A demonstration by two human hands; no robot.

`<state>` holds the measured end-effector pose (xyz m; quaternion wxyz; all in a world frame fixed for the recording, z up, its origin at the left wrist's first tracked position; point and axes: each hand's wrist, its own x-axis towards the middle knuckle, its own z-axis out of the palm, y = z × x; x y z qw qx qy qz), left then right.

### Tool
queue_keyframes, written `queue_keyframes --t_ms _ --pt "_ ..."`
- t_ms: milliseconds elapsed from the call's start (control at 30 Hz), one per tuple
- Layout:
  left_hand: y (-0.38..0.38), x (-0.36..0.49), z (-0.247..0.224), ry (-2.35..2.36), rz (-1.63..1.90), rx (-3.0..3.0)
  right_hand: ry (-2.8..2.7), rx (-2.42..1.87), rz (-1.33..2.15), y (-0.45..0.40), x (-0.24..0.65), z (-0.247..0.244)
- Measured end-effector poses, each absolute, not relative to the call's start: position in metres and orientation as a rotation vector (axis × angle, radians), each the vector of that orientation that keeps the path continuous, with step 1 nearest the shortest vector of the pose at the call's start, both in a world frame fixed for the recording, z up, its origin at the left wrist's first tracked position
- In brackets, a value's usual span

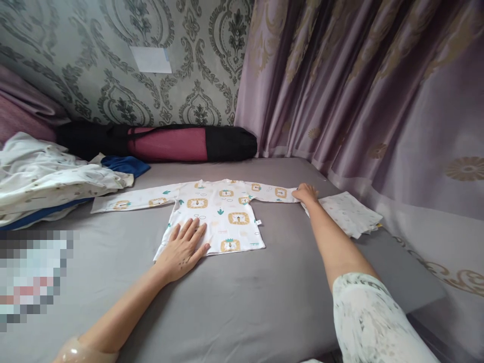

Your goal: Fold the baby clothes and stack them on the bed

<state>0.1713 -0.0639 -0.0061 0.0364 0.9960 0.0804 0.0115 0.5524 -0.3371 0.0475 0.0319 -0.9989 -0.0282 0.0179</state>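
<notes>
A small white long-sleeved shirt point(215, 217) with a lion print lies flat on the grey bed sheet, both sleeves stretched out sideways. My left hand point(184, 250) rests flat on the lower left of its front, fingers spread. At the far end of the right sleeve, my right hand point(305, 192) has its fingers closed on the cuff. Part of the cuff is hidden by those fingers. Just right of that hand lies a folded white printed cloth point(350, 213).
Crumpled white clothes point(49, 171) are heaped at the left, with a blue cloth point(126, 165) beside them. A long black and maroon bag point(168, 143) lies along the wall. Purple curtains point(302, 75) hang at the right. A blurred-out patch point(30, 277) covers the lower left.
</notes>
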Motion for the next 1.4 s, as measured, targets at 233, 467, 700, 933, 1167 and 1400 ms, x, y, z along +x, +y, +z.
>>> queue_keyframes --t_ms 233,467,700,933,1167,1400 --pt "-0.065 0.172 -0.002 0.246 -0.001 3.043 -0.138 -2.497 -0.148 -0.312 0.548 0.059" --pt "-0.060 0.183 0.019 0.165 0.094 2.979 0.138 -1.600 -0.086 -0.271 0.522 0.076" --pt "-0.049 0.246 0.033 0.253 0.211 2.807 0.183 -1.060 0.083 -0.242 0.503 0.078" --pt "-0.056 0.333 0.019 0.039 0.340 2.629 0.096 -0.817 0.238 -0.234 0.503 0.079" --pt "-0.066 0.395 0.006 0.056 0.259 2.639 0.037 -0.767 0.287 -0.246 0.512 0.083" --pt "-0.073 0.408 0.013 0.131 0.082 2.734 -0.113 -0.742 0.313 -0.262 0.516 0.087"
